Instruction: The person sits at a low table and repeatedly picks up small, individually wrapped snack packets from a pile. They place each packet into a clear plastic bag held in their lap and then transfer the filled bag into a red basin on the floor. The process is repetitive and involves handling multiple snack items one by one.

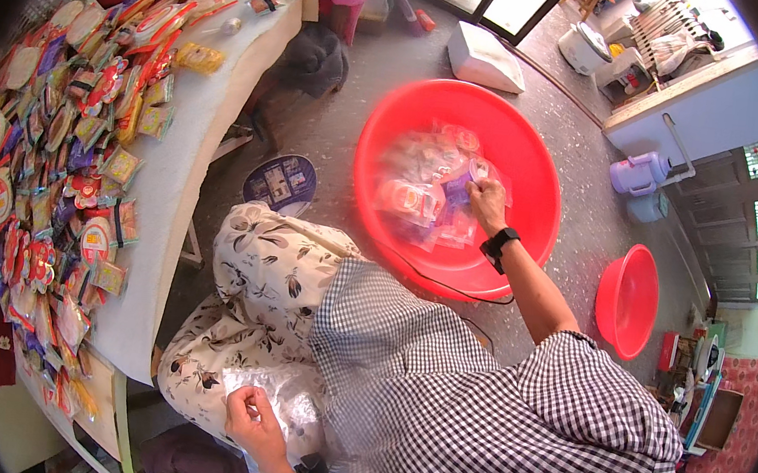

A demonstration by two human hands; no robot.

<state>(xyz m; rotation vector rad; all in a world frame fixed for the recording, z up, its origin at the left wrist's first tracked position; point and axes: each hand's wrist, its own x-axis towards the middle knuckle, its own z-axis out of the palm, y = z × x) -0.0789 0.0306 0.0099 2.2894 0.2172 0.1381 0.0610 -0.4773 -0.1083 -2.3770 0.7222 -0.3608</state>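
My right hand [488, 205] reaches into a large red plastic basin [533, 156], its fingers closed on a purple plastic packet [457, 188]. Under and around that packet lie several filled clear bags [410, 202]. Low in the view, my left hand [255, 421] rests over my lap with curled fingers, against some clear plastic bags [299, 401]; whether it grips one cannot be told. At the left, a table with a white cover [168, 200] carries a large heap of small wrapped snacks [57, 133], among them a yellow packet [199, 58].
A smaller red basin [627, 301] stands on the floor at the right. Beyond the large basin lies a white box-like object [486, 57]. A purple thermos jug [638, 172] is near the wall. A dark blue round object [281, 181] sits between table and basin.
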